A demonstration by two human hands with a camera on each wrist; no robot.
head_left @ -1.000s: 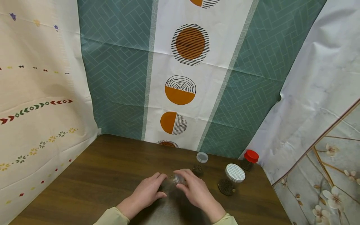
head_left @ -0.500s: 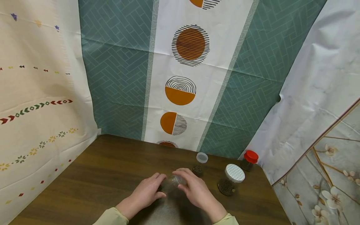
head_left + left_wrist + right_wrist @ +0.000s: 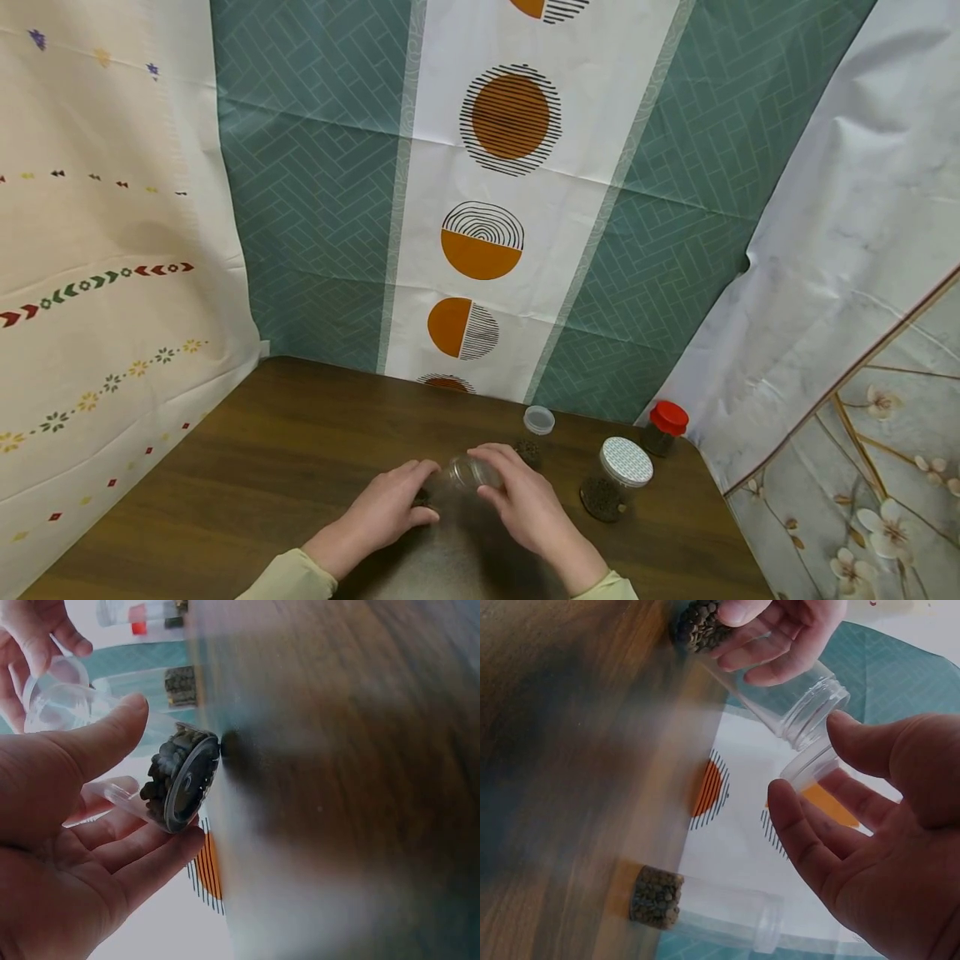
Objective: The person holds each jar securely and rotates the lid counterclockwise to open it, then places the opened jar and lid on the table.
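My left hand [image 3: 386, 508] grips a clear jar [image 3: 776, 697] round its body, thumb on one side and fingers on the other. The jar leans toward my right hand, its mouth up and its base edge right at the tabletop. Dark brown pellets [image 3: 169, 765] lie in its bottom. My right hand [image 3: 525, 504] pinches a clear lid [image 3: 810, 765] between thumb and fingers. In the right wrist view the lid stands just beside the threaded mouth, tilted away from it. From the head view, my left fingers hide most of the jar's body.
On the wooden table [image 3: 300, 433], a slim jar with a translucent lid [image 3: 539, 419] stands just behind my right hand. Farther right are a wider jar with a white patterned lid [image 3: 627, 462] and a red-lidded jar [image 3: 669, 417]. Hanging cloths border the back and sides.
Earlier my right hand held the lid at the jar's mouth; now the lid has come away from it. My left hand has shifted slightly left with the jar, my right slightly right.
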